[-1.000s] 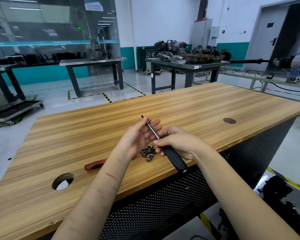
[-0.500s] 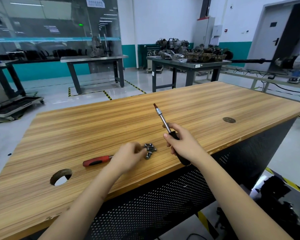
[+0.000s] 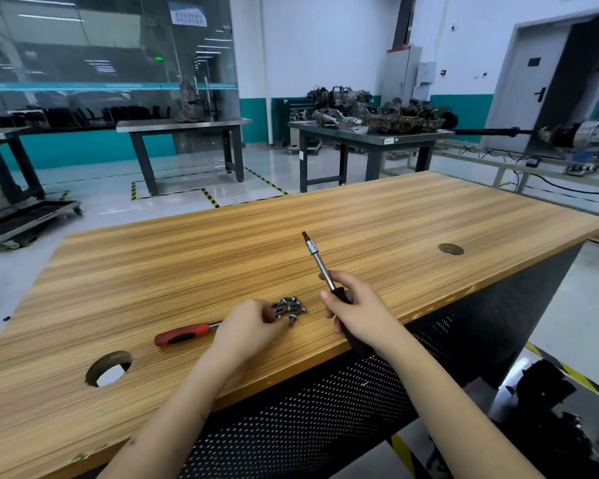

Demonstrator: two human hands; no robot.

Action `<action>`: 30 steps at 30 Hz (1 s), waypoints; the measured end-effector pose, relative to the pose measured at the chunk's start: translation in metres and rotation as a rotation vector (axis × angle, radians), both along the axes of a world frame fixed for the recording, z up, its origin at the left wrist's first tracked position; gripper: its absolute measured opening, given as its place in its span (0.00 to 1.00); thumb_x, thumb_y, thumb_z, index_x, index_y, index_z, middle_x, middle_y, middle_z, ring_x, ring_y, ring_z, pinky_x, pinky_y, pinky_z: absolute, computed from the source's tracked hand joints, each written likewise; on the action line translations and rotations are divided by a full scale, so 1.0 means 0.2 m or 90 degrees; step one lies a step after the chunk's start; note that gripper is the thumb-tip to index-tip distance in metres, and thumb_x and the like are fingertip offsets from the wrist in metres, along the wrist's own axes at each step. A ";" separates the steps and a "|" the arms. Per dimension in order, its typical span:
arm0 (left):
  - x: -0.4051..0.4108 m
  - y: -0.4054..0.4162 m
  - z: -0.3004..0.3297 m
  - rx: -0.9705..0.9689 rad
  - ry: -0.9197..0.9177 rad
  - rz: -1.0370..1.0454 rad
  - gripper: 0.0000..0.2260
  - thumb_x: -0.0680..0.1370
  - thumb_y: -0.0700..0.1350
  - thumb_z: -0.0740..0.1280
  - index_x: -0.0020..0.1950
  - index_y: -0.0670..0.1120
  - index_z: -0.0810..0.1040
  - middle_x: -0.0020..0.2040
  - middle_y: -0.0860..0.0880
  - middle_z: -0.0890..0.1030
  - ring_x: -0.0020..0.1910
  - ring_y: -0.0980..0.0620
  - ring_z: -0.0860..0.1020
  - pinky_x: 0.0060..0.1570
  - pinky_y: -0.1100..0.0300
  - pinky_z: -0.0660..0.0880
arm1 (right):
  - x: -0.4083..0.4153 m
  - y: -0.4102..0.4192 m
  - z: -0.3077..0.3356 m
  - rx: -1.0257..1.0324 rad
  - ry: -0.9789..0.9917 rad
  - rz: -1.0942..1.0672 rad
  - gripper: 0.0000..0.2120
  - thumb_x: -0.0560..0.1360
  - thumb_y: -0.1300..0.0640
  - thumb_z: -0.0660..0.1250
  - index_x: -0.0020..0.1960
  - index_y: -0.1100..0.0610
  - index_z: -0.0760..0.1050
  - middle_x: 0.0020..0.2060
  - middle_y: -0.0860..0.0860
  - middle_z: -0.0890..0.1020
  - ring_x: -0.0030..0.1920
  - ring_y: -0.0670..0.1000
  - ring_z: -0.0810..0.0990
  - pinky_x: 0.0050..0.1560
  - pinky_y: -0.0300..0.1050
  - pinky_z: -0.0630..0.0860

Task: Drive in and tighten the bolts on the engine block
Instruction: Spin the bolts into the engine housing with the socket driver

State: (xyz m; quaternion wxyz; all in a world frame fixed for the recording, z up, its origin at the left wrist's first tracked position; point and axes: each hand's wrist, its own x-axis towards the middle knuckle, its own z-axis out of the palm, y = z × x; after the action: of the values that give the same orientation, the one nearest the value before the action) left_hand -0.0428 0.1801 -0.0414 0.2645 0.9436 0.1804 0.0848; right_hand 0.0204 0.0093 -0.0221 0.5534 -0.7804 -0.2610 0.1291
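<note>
A small pile of several steel bolts (image 3: 290, 308) lies on the wooden workbench (image 3: 377, 219) near its front edge. My left hand (image 3: 248, 328) lies at the pile's left side, its fingertips curled round a bolt there and hiding it. My right hand (image 3: 358, 312) grips the black handle of a driver (image 3: 320, 262) just right of the pile. The driver's steel shaft slants up and away, and a reddish-brown bit sits at its tip. No engine block is on this bench.
A red-handled tool (image 3: 182, 334) lies left of my left hand, its shaft hidden under the hand. A round hole (image 3: 108, 368) opens at the bench's front left and a capped one (image 3: 451, 249) at the right. Engine parts (image 3: 402, 119) sit on a far grey table.
My left hand has dropped from the driver's shaft down to the bolt pile. The right hand has swung the driver to the right and more upright.
</note>
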 end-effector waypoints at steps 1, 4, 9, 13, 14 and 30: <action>0.00 0.01 0.03 -0.158 -0.041 0.027 0.06 0.75 0.46 0.67 0.46 0.43 0.78 0.38 0.50 0.79 0.35 0.53 0.77 0.34 0.61 0.74 | -0.01 0.00 0.00 0.001 0.008 0.004 0.21 0.78 0.56 0.62 0.70 0.52 0.65 0.32 0.48 0.76 0.25 0.44 0.74 0.31 0.37 0.71; 0.01 0.02 0.15 -0.833 -0.208 0.096 0.04 0.75 0.40 0.64 0.41 0.41 0.75 0.30 0.49 0.76 0.22 0.56 0.72 0.22 0.66 0.70 | -0.04 0.01 0.01 -0.013 0.004 0.016 0.21 0.78 0.55 0.63 0.70 0.50 0.65 0.33 0.47 0.77 0.27 0.43 0.75 0.32 0.37 0.72; 0.06 -0.08 0.28 -1.200 -0.344 0.074 0.05 0.75 0.36 0.61 0.39 0.40 0.73 0.28 0.46 0.80 0.25 0.53 0.79 0.28 0.63 0.78 | -0.09 0.04 0.04 -0.049 -0.075 0.050 0.21 0.77 0.53 0.63 0.69 0.48 0.65 0.34 0.43 0.76 0.25 0.40 0.74 0.29 0.34 0.71; 0.08 -0.10 0.29 -1.191 -0.357 0.084 0.05 0.76 0.38 0.62 0.40 0.41 0.73 0.33 0.43 0.83 0.30 0.50 0.82 0.35 0.57 0.81 | -0.09 0.01 0.06 -0.065 -0.112 0.028 0.22 0.77 0.53 0.63 0.70 0.49 0.65 0.36 0.39 0.72 0.25 0.37 0.72 0.30 0.31 0.68; 0.08 -0.10 0.29 -1.190 -0.357 0.088 0.05 0.76 0.39 0.63 0.40 0.42 0.73 0.33 0.44 0.83 0.31 0.50 0.83 0.37 0.57 0.81 | -0.09 0.00 0.06 -0.070 -0.125 0.027 0.22 0.78 0.53 0.63 0.70 0.49 0.65 0.37 0.37 0.70 0.27 0.36 0.70 0.32 0.30 0.68; 0.12 -0.10 0.28 -1.059 -0.410 0.052 0.09 0.81 0.42 0.57 0.46 0.40 0.75 0.33 0.48 0.83 0.33 0.54 0.83 0.46 0.58 0.79 | -0.14 0.03 0.14 -0.242 -0.259 0.039 0.22 0.78 0.52 0.62 0.71 0.50 0.64 0.62 0.52 0.77 0.58 0.52 0.77 0.58 0.45 0.72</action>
State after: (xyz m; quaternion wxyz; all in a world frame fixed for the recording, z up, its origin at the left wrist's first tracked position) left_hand -0.0191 0.1603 0.0148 0.8983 0.3695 0.1337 0.1967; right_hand -0.0083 0.0159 0.0068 0.3295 -0.8716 -0.3614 0.0334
